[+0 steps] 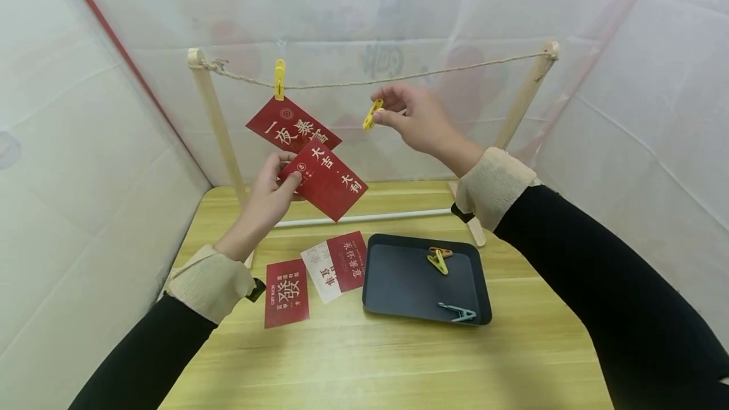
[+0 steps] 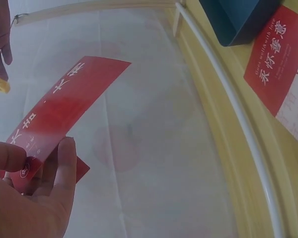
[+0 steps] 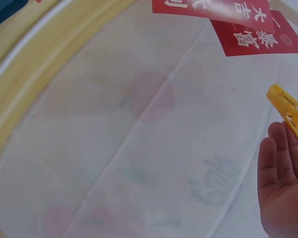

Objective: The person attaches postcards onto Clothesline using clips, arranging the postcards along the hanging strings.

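My left hand point(image 1: 270, 188) pinches a red card point(image 1: 333, 185) with white characters by its left corner, thumb on the front. Held tilted, this card overlaps the lower edge of another red card point(image 1: 286, 120) in the head view. That second card hangs at a slant from the twine point(image 1: 353, 85) under a yellow clothespin point(image 1: 280, 80). To the right, just below the twine, my right hand point(image 1: 424, 120) holds a second yellow clothespin point(image 1: 373, 114) between thumb and fingers. In the right wrist view the same clothespin point(image 3: 286, 110) points toward the cards.
Wooden posts point(image 1: 216, 122) carry the twine, with a white rod point(image 1: 370, 216) low between them. On the table lie a red card point(image 1: 286, 293) and a red-and-white card point(image 1: 337, 264). A dark tray point(image 1: 410, 283) holds a yellow-green clothespin point(image 1: 438, 262), an orange one and a blue-grey one point(image 1: 458, 312).
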{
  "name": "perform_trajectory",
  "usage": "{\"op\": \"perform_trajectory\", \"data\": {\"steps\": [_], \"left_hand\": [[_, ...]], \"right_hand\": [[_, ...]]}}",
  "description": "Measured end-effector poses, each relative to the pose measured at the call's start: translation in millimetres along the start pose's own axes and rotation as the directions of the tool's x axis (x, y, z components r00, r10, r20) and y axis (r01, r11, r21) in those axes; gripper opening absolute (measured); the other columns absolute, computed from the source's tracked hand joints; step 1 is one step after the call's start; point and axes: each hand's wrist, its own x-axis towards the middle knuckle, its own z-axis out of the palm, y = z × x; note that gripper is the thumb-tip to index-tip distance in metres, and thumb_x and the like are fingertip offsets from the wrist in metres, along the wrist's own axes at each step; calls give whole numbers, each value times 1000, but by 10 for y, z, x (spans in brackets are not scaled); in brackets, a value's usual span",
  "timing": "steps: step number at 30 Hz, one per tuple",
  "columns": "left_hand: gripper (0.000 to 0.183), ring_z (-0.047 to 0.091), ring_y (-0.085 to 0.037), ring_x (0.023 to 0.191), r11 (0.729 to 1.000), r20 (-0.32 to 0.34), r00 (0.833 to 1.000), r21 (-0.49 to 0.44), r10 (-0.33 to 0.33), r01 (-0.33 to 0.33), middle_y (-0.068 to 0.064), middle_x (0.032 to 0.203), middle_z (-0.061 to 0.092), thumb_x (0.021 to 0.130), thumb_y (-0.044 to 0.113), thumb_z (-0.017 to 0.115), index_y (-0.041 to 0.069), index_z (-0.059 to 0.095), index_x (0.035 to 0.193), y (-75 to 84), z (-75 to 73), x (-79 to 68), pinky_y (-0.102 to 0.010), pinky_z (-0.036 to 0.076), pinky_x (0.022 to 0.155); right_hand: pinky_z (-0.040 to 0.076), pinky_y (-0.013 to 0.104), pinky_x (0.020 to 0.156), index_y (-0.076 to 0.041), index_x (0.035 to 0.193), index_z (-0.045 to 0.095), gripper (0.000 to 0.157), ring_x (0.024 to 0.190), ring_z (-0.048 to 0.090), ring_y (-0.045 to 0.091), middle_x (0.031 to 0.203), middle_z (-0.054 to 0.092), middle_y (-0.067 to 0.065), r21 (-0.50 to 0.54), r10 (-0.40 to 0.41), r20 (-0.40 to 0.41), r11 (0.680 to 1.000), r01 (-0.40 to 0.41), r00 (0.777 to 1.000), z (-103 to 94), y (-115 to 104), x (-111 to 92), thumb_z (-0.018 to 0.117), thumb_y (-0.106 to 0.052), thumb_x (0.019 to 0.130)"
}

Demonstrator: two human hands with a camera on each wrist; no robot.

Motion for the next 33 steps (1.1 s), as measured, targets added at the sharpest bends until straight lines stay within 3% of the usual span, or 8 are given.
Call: {"op": "perform_trajectory", "data": {"steps": [3, 7, 15, 33], "left_hand": [[32, 66, -35, 103, 1000, -3, 1000, -5, 13, -13, -19, 125, 52, 105, 14, 45, 3, 39, 135, 16, 28, 40, -42, 61, 81], [31, 65, -34, 104, 1000, -18, 1000, -16, 20, -20, -18, 126, 52, 105, 13, 45, 3, 40, 135, 51, 52, 85, -44, 61, 83], [30, 64, -31, 105, 1000, -52, 998, -1, 28, -28, -15, 129, 52, 105, 12, 45, 5, 41, 134, 98, 112, 162, -42, 61, 81], [29, 62, -25, 108, 999, -122, 992, 34, 29, -25, -10, 127, 53, 105, 15, 46, 9, 42, 133, 175, 91, 315, -35, 60, 83]], "right_hand": [[52, 29, 86, -15, 126, 63, 31, 98, 64, 9, 109, 68, -3, -39, -24, -13, 999, 23, 1000, -9, -51, 31, 67, -26, 97], [53, 24, 85, -14, 125, 64, 31, 92, 64, 6, 106, 69, -3, -17, -75, -70, 997, 74, 995, -4, -119, 72, 69, -21, 96], [54, 21, 82, -11, 120, 68, 29, 85, 64, 3, 101, 71, -1, -2, -159, -188, 987, 162, 969, -69, -250, 147, 73, -18, 93], [56, 19, 76, -10, 107, 75, 24, 76, 68, 3, 97, 76, -1, 40, -146, -278, 986, 163, 949, -72, -432, 303, 79, -22, 86]]}}
